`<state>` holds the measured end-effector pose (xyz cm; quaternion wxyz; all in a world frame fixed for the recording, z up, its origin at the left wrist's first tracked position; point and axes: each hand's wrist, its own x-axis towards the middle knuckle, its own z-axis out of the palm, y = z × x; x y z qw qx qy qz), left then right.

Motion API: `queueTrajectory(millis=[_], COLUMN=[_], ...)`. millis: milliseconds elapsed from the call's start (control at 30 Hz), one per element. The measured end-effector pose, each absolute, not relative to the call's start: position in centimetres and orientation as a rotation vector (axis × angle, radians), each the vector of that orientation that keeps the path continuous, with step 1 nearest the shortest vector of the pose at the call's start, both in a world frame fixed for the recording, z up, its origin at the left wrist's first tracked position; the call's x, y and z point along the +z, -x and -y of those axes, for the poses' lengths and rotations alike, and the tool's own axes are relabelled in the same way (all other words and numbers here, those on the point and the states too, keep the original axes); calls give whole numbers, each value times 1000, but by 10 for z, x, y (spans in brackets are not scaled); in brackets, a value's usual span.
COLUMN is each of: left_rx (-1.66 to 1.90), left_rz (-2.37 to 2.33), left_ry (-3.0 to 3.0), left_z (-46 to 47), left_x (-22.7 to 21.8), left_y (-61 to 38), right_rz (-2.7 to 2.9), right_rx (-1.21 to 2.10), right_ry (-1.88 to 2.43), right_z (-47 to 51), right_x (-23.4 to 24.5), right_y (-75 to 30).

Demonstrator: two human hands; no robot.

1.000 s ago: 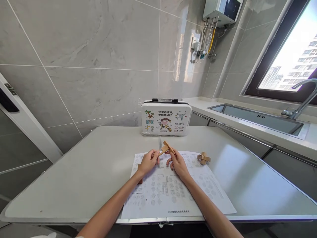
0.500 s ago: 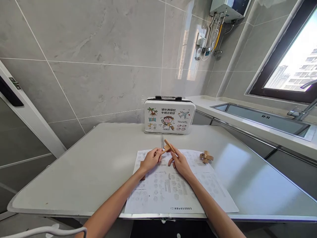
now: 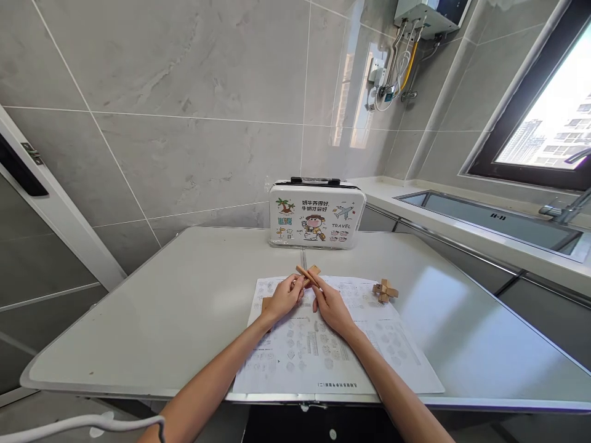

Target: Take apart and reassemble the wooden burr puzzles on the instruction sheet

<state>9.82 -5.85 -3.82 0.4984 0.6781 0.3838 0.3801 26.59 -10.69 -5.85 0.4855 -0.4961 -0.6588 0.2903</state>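
Observation:
Two flat wooden puzzle pieces are crossed between my hands, above the far part of a printed sheet. My left hand (image 3: 284, 298) is closed, pinching the end of one wooden piece (image 3: 314, 269) that points away to the right. The fingers of my right hand (image 3: 332, 309) are closed on a narrow wooden piece (image 3: 303, 271), which slants across the first one. Whether the two pieces interlock or only touch, I cannot tell. Beside my left wrist another wooden piece (image 3: 266, 303) lies on the paper, mostly hidden by the arm.
The printed sheet (image 3: 318, 369) with small diagrams lies on the white table (image 3: 152, 320). An assembled cross-shaped wooden puzzle (image 3: 385, 290) rests at the sheet's right edge. A white cartoon-printed case (image 3: 316, 215) stands at the back. To the right is a counter with a sink (image 3: 489, 218).
The narrow piece in my right hand has swung left and lower, now crossing over the piece in my left hand. My hands have come slightly closer together.

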Motion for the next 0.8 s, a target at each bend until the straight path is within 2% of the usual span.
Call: queueTrajectory(millis=[300,800], left_rx=[861,802], left_rz=[-913,-845], left_ry=[-1648,-1657], left_z=[71,68], left_x=[-31,-33], left_y=[-103,-101], right_rz=[1561,1510], right_rx=[576,649], right_ry=[1299,1235], right_z=[109,103], right_x=[-57,-64], right_y=[-266,-269])
